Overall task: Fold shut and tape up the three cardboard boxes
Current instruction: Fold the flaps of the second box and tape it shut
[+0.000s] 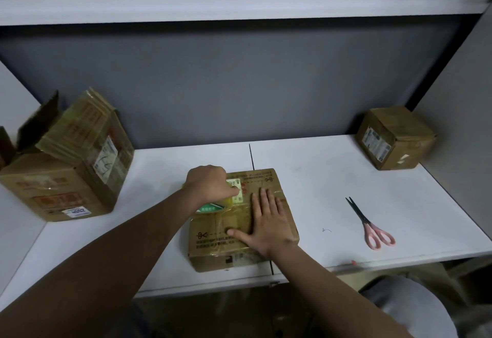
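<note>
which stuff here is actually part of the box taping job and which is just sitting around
Part of the job:
- flat box in the middle, right hand pressing flat on it
- tape roll, gripped by the left hand
- open box on the left, flaps up
- small closed box at the far right
- pink-handled scissors, likely for cutting tape

Just there:
- white desk
- grey partition

Pink-handled scissors [368, 223] (blades closed) lie on the white desk [319, 178] before a grey partition [239, 84].
</note>
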Available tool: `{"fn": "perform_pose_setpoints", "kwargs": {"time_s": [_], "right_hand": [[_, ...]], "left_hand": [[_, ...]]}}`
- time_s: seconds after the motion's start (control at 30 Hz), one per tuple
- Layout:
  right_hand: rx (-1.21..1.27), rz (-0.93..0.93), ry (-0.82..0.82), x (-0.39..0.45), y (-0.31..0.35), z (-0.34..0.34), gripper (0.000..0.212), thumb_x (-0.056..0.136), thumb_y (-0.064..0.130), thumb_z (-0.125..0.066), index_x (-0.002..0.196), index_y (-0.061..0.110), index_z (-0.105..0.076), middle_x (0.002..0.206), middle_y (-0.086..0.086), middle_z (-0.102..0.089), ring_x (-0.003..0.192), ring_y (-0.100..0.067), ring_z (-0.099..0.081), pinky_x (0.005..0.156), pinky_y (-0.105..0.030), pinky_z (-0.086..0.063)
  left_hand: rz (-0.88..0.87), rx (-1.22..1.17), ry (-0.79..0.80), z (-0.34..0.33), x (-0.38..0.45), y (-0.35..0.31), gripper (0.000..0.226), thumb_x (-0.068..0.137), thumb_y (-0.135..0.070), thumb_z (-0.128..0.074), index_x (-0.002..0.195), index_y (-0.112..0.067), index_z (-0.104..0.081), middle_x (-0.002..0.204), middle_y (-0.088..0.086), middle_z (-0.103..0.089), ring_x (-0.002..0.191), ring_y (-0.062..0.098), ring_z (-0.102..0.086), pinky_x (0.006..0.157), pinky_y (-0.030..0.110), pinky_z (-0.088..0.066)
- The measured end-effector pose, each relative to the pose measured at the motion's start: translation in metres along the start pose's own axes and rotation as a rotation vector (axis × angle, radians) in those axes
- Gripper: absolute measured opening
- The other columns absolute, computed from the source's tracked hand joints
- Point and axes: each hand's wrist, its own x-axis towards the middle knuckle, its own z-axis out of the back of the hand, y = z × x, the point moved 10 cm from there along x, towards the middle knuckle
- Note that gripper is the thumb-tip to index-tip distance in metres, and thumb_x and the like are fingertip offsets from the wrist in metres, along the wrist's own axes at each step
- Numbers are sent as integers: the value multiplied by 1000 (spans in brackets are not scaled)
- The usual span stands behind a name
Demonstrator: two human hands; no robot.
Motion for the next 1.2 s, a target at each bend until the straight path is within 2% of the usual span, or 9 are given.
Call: {"fn": "perform_pose_setpoints", "kwargs": {"time_s": [0.13,0.37,0.47,0.57,0.63,0.73,0.8,1.03,1.2], "right_hand": [[-3,-40,-42,2,14,-1,118,60,91,11,149,14,19,153,-17,28,143,-32,26,116,-50,14],[83,145,-51,2,27,-3,100,79,82,-1,144,11,25,155,-8,26,142,-18,28,113,-31,19],[95,137,-24,4,26,-4,98,82,80,-5,144,11,25,156,-8,24,142,-17,27,113,-30,18],[105,130,-27,4,25,-4,98,84,80,-9,147,11,23,157,-7,23,142,-16,27,114,-30,18],[102,129,-33,3,25,-3,101,83,80,-9,148,10,22,157,-7,23,143,-17,25,116,-31,16],[102,129,-21,2,26,-2,102,82,81,-11,148,10,21,157,-6,23,144,-17,24,117,-31,14],[106,127,-19,2,26,-2,101,83,81,-12,149,11,20,157,-6,23,144,-16,23,116,-30,15],[98,122,-27,2,24,1,104,78,84,-10,149,14,20,157,-6,23,144,-17,23,116,-31,15],[87,164,-31,-2,30,4,106,67,90,-5,148,29,21,154,-6,28,141,-18,29,114,-31,17]], "left_hand": [[1,22,-4,2,-1,-9,41,78,-56,-52,58,-21,-45,61,-8,-47,63,15,-47,55,25,-30],[-53,21,35,2,2,-15,39,85,-51,-48,64,-19,-46,68,-3,-50,73,20,-50,64,27,-36],[-212,-118,-92,18,-9,-17,29,86,-48,-53,96,-21,-51,78,-2,-62,65,16,-49,58,26,-32],[-461,-200,-210,26,-39,-5,56,79,-54,-64,123,-27,-43,103,-3,-67,76,18,-60,65,22,-37],[-582,-159,-292,25,-61,4,66,76,-54,-70,129,-22,-46,114,2,-62,84,21,-64,70,24,-46],[-763,74,-458,22,-85,-4,49,83,-51,-61,118,-16,-61,98,7,-63,71,18,-64,59,22,-50],[-778,112,-401,17,-80,-1,48,87,-54,-47,115,-19,-64,94,4,-63,70,16,-63,58,20,-48],[-476,227,125,-22,-45,72,51,87,-63,-47,133,-42,-43,112,-5,-58,83,4,-42,67,17,-31],[-422,187,167,-43,-44,88,51,86,-67,-43,134,-51,-37,111,-7,-58,86,5,-47,61,14,-29]]}}
